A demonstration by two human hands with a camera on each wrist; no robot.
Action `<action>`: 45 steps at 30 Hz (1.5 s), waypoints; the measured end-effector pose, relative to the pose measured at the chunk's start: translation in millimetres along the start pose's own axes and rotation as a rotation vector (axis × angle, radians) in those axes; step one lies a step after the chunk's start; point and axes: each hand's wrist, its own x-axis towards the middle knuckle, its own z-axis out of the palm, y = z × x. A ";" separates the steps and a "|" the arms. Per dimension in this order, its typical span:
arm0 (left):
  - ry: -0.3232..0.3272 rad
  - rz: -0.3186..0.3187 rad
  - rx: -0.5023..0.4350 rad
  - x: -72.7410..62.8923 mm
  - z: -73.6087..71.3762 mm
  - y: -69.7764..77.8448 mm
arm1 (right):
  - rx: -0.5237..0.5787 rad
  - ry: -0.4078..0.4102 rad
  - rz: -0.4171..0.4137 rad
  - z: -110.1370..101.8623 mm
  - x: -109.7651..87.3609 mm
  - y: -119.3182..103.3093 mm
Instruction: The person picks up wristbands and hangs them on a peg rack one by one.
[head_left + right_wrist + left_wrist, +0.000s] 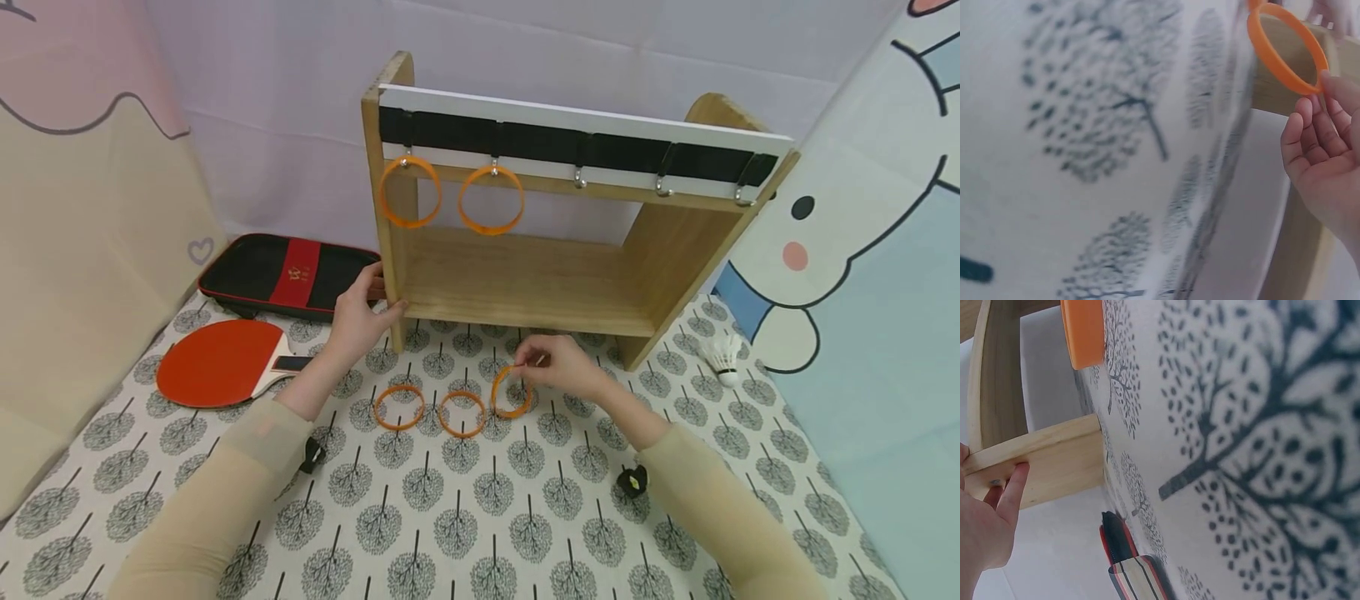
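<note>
My left hand (360, 310) grips the left side panel (387, 250) of a wooden rack (517, 279), thumb on the front edge. In the left wrist view, a finger lies along the panel's outer face (1063, 469). With thumb and fingertips, my right hand (562, 364) pinches an orange ring (494, 398) by its upper edge; the ring stands tilted in the right wrist view. Two more orange rings, a left one (399, 388) and a middle one (462, 435), lie on the tree-patterned cloth. Another two, one (408, 223) beside the other (491, 231), hang from the rack's first hooks.
Three silver hooks, one of them a middle hook (580, 179), hold nothing. Left of the rack lie a red table tennis bat (213, 362) and a black case (251, 267) with a red band. A shuttlecock (723, 360) rests at the right.
</note>
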 end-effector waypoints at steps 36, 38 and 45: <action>-0.001 0.005 -0.005 0.5 0.2 0.0 | 0.418 0.603 -0.278 -67.9 -29.0 -106.8; 0.001 0.004 -0.002 0.3 0.0 0.2 | 0.450 0.645 -0.294 -70.9 -27.1 -113.4; 0.005 0.002 0.002 0.3 0.6 -0.9 | 0.562 0.776 -0.347 -81.3 -17.4 -128.9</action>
